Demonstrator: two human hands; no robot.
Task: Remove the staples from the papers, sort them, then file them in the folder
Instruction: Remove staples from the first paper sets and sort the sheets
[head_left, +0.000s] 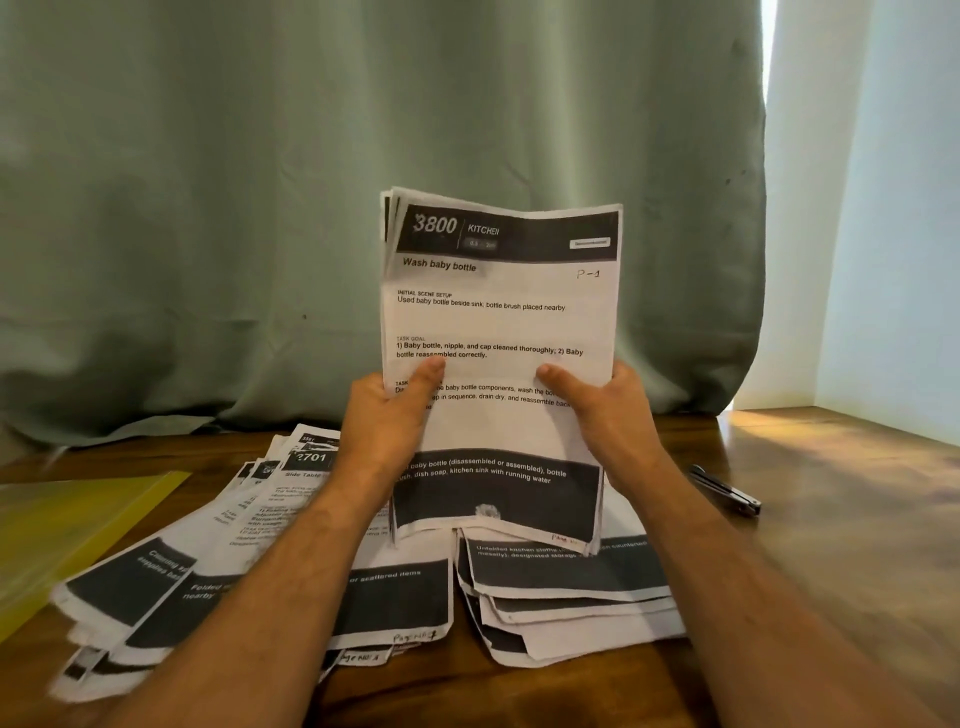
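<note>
I hold a small stack of printed papers (498, 322) upright above the table; its top sheet reads "3800 Kitchen, Wash baby bottle" with "P-1" handwritten. My left hand (387, 415) grips the stack's left edge, thumb on the front. My right hand (605, 410) grips the right edge the same way. Below, a fanned pile of loose papers (249, 566) lies at the left and a second pile (566, 597) at the right. A yellow folder (67, 525) lies flat at the far left. A dark metal staple remover (724, 491) rests on the table to the right.
A wooden table (831, 519) carries everything. A grey-green curtain (363, 156) hangs close behind the table's far edge, and a pale wall (893, 208) stands at the right.
</note>
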